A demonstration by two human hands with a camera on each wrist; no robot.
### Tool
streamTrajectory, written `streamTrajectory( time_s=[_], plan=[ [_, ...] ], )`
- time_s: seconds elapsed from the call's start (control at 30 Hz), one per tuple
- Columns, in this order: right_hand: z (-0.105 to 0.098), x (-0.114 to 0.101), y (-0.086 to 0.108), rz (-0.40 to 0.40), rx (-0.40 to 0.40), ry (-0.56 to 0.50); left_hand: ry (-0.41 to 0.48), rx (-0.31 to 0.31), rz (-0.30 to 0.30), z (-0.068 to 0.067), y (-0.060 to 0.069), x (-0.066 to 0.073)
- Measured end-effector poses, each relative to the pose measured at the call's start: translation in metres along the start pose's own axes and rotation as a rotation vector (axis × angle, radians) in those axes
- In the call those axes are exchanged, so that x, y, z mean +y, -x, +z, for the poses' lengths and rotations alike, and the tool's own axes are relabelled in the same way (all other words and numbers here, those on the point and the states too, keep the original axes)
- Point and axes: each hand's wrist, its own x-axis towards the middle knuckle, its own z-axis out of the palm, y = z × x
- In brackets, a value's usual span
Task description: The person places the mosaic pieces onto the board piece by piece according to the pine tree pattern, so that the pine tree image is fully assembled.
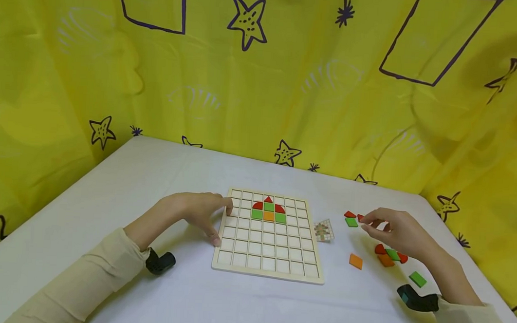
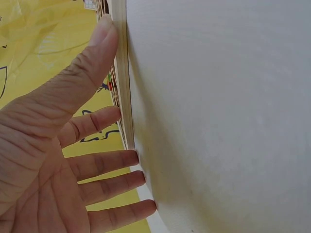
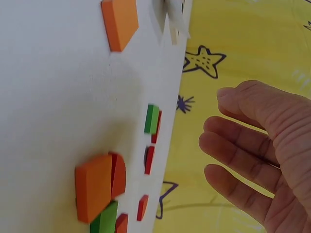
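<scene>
A wooden grid board lies on the table, with red, green and orange pieces in its upper cells, including an orange square and a red triangle. My left hand is at the board's left edge, thumb and fingers spread along it. In the left wrist view, the thumb touches the wooden rim. Over the loose pieces at the right hovers my right hand, its fingers loosely bent and nothing between them. Near its fingertips are a red piece and a green piece.
A small patterned card leans by the board's right side. Loose on the table lie an orange piece, a green piece and a cluster with another orange piece. Behind the table hangs a yellow curtain.
</scene>
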Motion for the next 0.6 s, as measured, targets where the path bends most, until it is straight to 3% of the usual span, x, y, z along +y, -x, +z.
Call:
streamTrajectory(
  time_s=[0.27,0.6],
  plan=[
    [-0.007,0.017,0.018,0.029,0.042,0.002,-0.003,-0.002,0.02,0.0,-0.001,-0.003],
    [-0.009,0.041,0.031,0.125,0.014,0.016,0.01,-0.002,0.024,0.0,0.0,-0.003]
  ],
)
